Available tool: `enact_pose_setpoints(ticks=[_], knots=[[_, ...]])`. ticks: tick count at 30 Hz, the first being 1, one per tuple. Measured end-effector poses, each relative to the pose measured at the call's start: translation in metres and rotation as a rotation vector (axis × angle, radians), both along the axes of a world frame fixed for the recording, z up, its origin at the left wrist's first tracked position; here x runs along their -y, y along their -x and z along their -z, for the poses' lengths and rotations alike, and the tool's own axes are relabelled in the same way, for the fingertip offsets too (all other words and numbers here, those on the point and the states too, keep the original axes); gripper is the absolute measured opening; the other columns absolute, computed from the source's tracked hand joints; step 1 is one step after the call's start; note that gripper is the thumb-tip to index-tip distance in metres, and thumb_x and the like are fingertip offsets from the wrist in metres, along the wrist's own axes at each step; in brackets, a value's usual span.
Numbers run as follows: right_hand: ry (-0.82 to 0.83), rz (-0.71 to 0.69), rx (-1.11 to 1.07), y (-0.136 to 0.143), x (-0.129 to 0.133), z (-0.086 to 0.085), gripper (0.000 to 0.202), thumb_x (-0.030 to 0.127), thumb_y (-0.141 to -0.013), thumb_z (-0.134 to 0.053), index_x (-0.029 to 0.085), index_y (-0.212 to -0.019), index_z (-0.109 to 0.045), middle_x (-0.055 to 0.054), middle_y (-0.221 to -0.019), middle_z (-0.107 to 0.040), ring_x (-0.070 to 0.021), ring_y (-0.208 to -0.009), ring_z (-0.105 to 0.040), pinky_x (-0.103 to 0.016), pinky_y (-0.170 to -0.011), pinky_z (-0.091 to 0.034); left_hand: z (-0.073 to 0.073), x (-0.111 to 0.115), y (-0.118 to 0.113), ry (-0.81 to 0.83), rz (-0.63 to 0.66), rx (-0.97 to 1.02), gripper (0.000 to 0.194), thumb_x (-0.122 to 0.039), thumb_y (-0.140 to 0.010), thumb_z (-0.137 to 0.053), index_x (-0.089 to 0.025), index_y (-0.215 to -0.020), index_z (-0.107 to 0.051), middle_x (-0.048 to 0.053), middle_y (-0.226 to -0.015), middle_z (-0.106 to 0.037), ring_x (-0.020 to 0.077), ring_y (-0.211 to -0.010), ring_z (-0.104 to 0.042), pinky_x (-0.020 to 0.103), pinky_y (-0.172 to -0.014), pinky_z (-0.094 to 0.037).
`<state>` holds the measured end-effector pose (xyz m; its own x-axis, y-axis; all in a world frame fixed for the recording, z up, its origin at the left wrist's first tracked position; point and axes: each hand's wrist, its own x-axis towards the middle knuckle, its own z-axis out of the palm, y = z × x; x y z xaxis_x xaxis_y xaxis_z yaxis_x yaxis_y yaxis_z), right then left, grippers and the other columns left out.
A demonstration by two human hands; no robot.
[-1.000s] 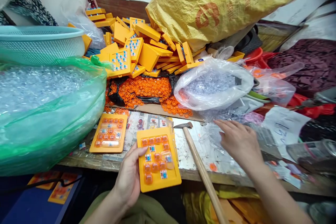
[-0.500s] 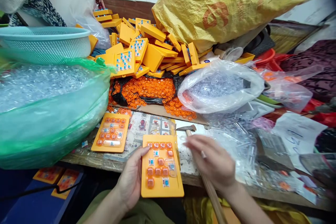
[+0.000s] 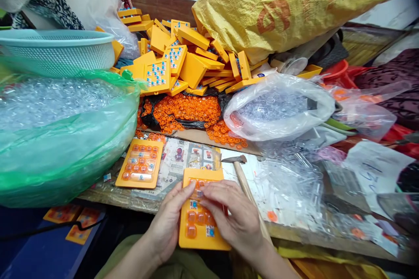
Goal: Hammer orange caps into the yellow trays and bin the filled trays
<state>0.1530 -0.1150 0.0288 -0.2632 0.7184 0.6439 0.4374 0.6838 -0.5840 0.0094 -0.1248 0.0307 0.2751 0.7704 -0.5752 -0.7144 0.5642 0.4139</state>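
Note:
My left hand [image 3: 170, 220] grips the left edge of a yellow panel [image 3: 204, 242], its thumb on the face near the top. Rounded orange clear caps and small blue-and-white pieces sit on the panel. My right hand [image 3: 234, 213] lies over the panel's upper right part, fingers bent close together at its face; whatever they may hold is hidden. A hammer [image 3: 244, 178] with a wooden handle rests on the bench just right of the panel. Another yellow panel [image 3: 139, 163] with orange caps lies flat to the left.
Orange caps [image 3: 188, 109] fill a black bag at the centre. Clear pieces fill a green bag [image 3: 65, 148] at left and a white bag [image 3: 278, 109] at right. Yellow cases [image 3: 193, 69] are piled behind, beside a blue basket [image 3: 59, 52].
My right hand has moved left from above the hammer handle onto the panel, covering part of its caps. The hammer stays on the bench, and my left hand still holds the panel.

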Motion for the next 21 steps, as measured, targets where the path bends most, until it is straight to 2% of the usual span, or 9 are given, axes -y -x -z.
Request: enact_pose_setpoints(ticks=[4,8,11,13,15,17,19,21], knots=[[0.024,0.094,0.067,-0.001,0.003,0.003,0.035,0.008,-0.078,-0.064,0.028,-0.106,-0.063,-0.003,-0.09,-0.076,-0.0254,-0.094,-0.071,-0.045,-0.086,-0.053,-0.001,0.003,0.001,-0.079,0.063,0.007,0.029,-0.021,-0.083,-0.066,-0.016,-0.112,-0.062,0.01,-0.104,-0.072,0.024,-0.097,-0.068,0.035,-0.09,-0.051],[0.132,0.066,0.028,-0.004,0.009,0.014,0.036,0.005,-0.081,-0.06,0.031,-0.108,-0.063,-0.001,-0.096,-0.075,-0.0224,-0.112,-0.063,-0.044,-0.099,-0.044,0.0,0.006,0.002,-0.101,0.063,-0.05,0.034,-0.027,-0.082,-0.068,-0.018,-0.114,-0.06,0.01,-0.108,-0.07,0.0244,-0.097,-0.068,0.035,-0.088,-0.052],[0.298,0.2,-0.171,0.0,0.012,0.018,0.036,0.013,-0.078,-0.067,0.032,-0.108,-0.062,-0.002,-0.106,-0.071,-0.0232,-0.122,-0.053,-0.046,-0.105,-0.039,-0.002,0.007,0.0,-0.121,0.059,-0.123,0.038,-0.03,-0.077,-0.072,-0.018,-0.111,-0.06,0.01,-0.109,-0.07,0.0243,-0.096,-0.068,0.035,-0.087,-0.052],[0.534,0.312,-0.39,0.004,0.011,0.014,0.051,0.022,-0.071,-0.075,0.031,-0.118,-0.056,-0.005,-0.122,-0.062,-0.0266,-0.125,-0.05,-0.048,-0.104,-0.04,-0.004,0.007,-0.001,-0.147,0.043,-0.167,0.04,-0.034,-0.076,-0.073,-0.018,-0.11,-0.06,0.01,-0.108,-0.071,0.0249,-0.095,-0.068,0.035,-0.085,-0.053],[0.88,0.247,-0.641,0.007,0.01,0.007,0.067,0.031,-0.067,-0.079,0.028,-0.126,-0.048,-0.01,-0.131,-0.057,-0.0292,-0.12,-0.054,-0.048,-0.099,-0.045,-0.004,0.007,-0.002,-0.192,0.018,-0.236,0.041,-0.037,-0.076,-0.072,-0.018,-0.11,-0.058,0.01,-0.107,-0.071,0.0253,-0.095,-0.068,0.036,-0.084,-0.053],[1.149,0.064,-0.845,0.011,0.01,0.001,0.063,0.035,-0.068,-0.078,0.023,-0.123,-0.049,-0.011,-0.125,-0.062,-0.0289,-0.111,-0.061,-0.046,-0.093,-0.05,-0.001,0.007,-0.003,-0.244,0.013,-0.339,0.04,-0.038,-0.077,-0.071,-0.018,-0.109,-0.058,0.009,-0.107,-0.071,0.0252,-0.095,-0.068,0.035,-0.084,-0.053],[1.215,-0.012,-0.951,0.015,0.012,0.0,0.052,0.034,-0.07,-0.077,0.02,-0.113,-0.054,-0.011,-0.115,-0.067,-0.0275,-0.105,-0.065,-0.043,-0.092,-0.05,0.004,0.006,-0.004,-0.302,0.029,-0.437,0.038,-0.039,-0.078,-0.07,-0.018,-0.108,-0.058,0.009,-0.107,-0.07,0.025,-0.097,-0.067,0.033,-0.084,-0.053],[1.172,0.039,-0.993,0.019,0.016,0.004,0.046,0.032,-0.068,-0.079,0.019,-0.107,-0.056,-0.009,-0.109,-0.07,-0.026,-0.102,-0.066,-0.04,-0.092,-0.051,0.009,0.006,-0.005,-0.352,0.05,-0.503,0.036,-0.038,-0.078,-0.07,-0.017,-0.104,-0.06,0.009,-0.107,-0.07,0.0254,-0.099,-0.066,0.032,-0.085,-0.053]])
